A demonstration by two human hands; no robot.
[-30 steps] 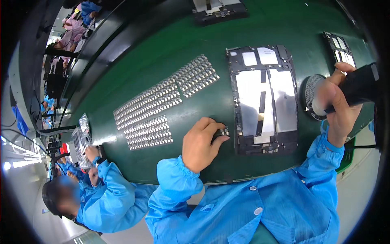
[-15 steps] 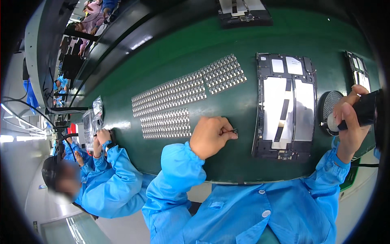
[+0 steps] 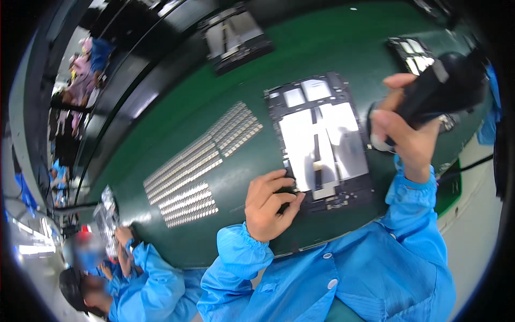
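My left hand (image 3: pixel 268 206) is at the lower left edge of an opened tablet chassis (image 3: pixel 343 134), a black frame with large silvery panels. Between its thumb and fingertips shows a bit of a small circuit board (image 3: pixel 296 189), mostly covered. Over the chassis's right side, my right hand (image 3: pixel 405 131) is wrapped round a black handheld tool (image 3: pixel 442 88) with a thick rounded body. The tool's exact kind is unclear, and its working end is hidden. Left of the chassis lie rows of small circuit boards (image 3: pixel 185 169) in several panels.
A second chassis (image 3: pixel 236 35) lies at the far left, and another (image 3: pixel 412 53) at the far right. At left, a co-worker in a blue smock (image 3: pixel 155 290) works beside a clear plastic bag (image 3: pixel 107 201). A black cable (image 3: pixel 466 169) runs at the right edge.
My left hand has moved right, from the bare mat beside the board panels to the chassis edge. My right hand has raised the black tool toward the chassis. The whole view has turned.
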